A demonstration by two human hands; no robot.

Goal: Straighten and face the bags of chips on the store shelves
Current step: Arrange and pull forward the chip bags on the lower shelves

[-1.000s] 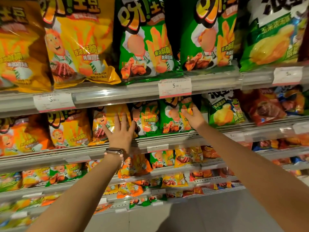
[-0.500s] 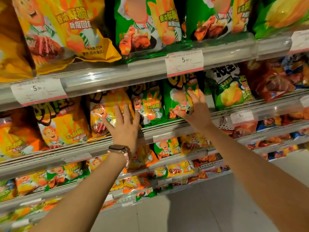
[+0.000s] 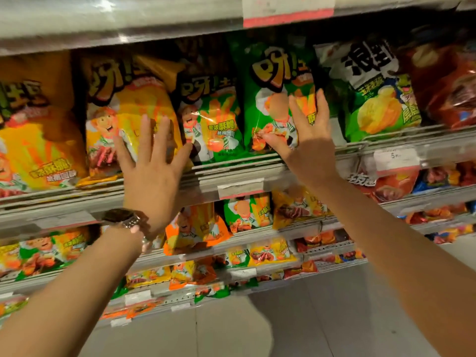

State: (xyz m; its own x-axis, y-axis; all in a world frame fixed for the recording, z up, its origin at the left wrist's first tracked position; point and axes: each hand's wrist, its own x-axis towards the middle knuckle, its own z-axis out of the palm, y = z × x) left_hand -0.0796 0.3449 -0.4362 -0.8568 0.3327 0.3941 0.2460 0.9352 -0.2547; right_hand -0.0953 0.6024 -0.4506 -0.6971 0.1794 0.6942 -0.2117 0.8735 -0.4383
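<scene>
Chip bags stand in a row on the shelf at hand height. My left hand is spread flat with straight fingers against the lower front of a yellow bag; its rightmost finger touches the neighbouring small green bag. My right hand lies on the taller green bag, fingers straight up along its right side and thumb stretched across its lower front. Both green bags face forward. The yellow bag leans slightly.
A green-and-white bag and a red bag stand right of my right hand. An orange-yellow bag is at far left. The shelf above overhangs closely. Lower shelves hold several smaller bags, with tiled floor beneath.
The view has dropped and closed in on the middle shelf. My left hand moved up onto the yellow bag. My right hand's fingers straightened and now lie flat on the green bag.
</scene>
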